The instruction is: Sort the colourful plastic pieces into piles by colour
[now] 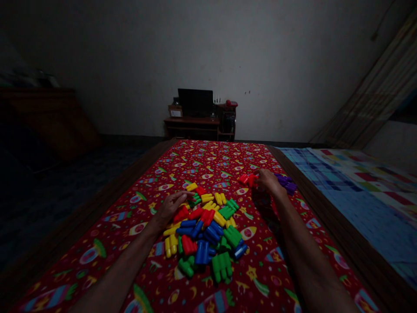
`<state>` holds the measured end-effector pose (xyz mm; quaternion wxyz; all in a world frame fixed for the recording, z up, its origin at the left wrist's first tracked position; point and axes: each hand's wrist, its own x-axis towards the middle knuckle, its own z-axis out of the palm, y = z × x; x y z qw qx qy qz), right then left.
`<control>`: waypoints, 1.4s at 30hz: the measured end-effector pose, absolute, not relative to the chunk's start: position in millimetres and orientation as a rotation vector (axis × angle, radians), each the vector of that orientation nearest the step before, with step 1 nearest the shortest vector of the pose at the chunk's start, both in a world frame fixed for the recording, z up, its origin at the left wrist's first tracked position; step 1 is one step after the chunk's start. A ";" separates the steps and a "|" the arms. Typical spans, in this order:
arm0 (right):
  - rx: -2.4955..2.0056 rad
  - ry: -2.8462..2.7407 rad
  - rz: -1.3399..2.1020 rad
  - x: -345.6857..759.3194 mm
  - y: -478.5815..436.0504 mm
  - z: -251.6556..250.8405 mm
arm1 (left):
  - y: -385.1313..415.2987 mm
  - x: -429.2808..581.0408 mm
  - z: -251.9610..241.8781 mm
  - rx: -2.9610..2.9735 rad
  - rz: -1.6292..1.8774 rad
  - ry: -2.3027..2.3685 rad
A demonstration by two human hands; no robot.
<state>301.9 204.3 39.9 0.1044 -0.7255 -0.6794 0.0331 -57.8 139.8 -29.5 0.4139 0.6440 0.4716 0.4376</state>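
A heap of plastic building blocks (205, 230), red, yellow, blue and green, lies on a red patterned cloth (208, 165). My left hand (171, 206) rests at the heap's left edge, fingers curled round a red block (181, 214). My right hand (267, 180) reaches out to the far right of the heap and is closed on a red block (246, 179). Purple blocks (286, 183) lie just right of that hand.
The cloth covers a low wooden-edged surface (312, 191). A blue checked mat (352, 191) lies on the right. A small desk (200, 124) with a dark screen (195, 102) stands against the far wall. The room is dim, with a curtain (374, 95) at the right.
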 end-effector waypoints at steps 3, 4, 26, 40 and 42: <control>-2.067 -1.958 -0.013 288.5 198.0 46.6 | 139.4 -56.0 -27.3 1.625 1.107 1.180; -2.002 -1.975 -0.039 279.3 194.6 48.6 | 139.0 -55.2 -26.4 1.623 1.107 1.176; -1.636 -2.074 0.030 226.3 209.5 31.7 | 133.1 -52.8 -18.7 1.618 1.106 1.191; -1.935 -1.858 0.015 283.1 213.7 30.0 | 134.0 -53.1 -20.6 1.596 1.106 1.190; -1.781 -1.876 0.024 270.5 209.8 39.2 | 132.6 -51.5 -18.2 1.594 1.135 1.198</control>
